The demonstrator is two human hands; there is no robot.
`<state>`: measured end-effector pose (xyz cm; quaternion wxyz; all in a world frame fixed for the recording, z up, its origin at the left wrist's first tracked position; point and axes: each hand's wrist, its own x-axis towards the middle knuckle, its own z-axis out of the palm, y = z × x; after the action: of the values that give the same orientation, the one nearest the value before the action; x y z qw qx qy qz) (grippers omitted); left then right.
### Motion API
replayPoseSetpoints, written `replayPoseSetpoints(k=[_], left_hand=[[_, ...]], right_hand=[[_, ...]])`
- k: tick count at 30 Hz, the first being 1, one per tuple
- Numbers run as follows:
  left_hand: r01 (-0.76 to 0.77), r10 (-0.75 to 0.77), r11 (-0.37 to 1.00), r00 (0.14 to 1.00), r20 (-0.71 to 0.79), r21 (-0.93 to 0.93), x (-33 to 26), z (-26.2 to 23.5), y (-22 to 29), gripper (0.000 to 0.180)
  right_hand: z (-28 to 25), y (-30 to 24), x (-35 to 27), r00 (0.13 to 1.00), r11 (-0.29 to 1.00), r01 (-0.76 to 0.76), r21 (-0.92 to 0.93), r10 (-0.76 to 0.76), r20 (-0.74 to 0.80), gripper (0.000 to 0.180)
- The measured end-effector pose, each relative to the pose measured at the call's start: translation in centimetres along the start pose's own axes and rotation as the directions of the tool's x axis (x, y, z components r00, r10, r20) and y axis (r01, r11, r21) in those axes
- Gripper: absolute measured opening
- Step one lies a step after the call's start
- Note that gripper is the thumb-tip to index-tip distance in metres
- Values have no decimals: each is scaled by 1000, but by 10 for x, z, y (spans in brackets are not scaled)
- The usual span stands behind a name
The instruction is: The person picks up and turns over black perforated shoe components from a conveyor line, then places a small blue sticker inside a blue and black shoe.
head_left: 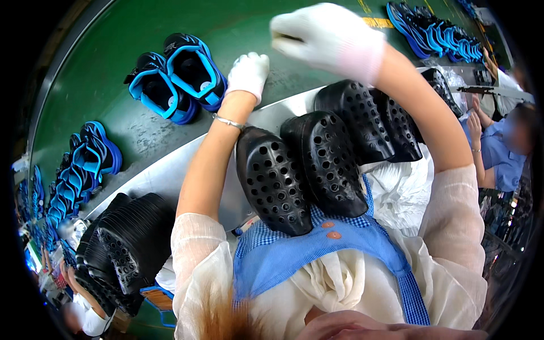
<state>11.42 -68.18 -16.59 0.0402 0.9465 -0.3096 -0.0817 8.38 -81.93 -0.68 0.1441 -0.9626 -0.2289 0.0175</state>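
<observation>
My left hand (247, 75), in a white glove, is closed just right of a pair of sneakers, touching or nearly touching the right sneaker (195, 68). The left sneaker (158, 88) stands beside it; both are black with bright blue collars and soles, openings toward me. Raised farther right over the green surface, my gloved right hand (328, 39) has its thumb and fingers drawn together around a small dark gap. I cannot make out anything in either hand. Below my forearms stand several black, rounded, shoe-like shells (275, 178) full of round holes.
A green work surface (136, 34) has a metal edge (150, 181) on my side. Rows of similar sneakers (99, 150) line the left and the far right (425, 31). Nested black shells (130, 238) sit lower left. A co-worker in blue (504, 150) is at right; another person is lower left.
</observation>
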Motion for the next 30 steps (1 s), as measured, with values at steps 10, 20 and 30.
replayPoseSetpoints(k=[10, 20, 30], left_hand=[[141, -209, 859, 974, -86, -492, -35, 24, -18, 15], [412, -496, 640, 866, 61, -649, -30, 19, -15, 30], [412, -561, 518, 825, 66, -750, -26, 41, -16, 40]], right_hand=[[118, 51, 101, 592, 823, -546, -157, 511, 623, 26], [144, 31, 86, 555, 559, -782, 275, 425, 715, 21], [153, 32, 77, 695, 643, -671, 370, 370, 616, 23]])
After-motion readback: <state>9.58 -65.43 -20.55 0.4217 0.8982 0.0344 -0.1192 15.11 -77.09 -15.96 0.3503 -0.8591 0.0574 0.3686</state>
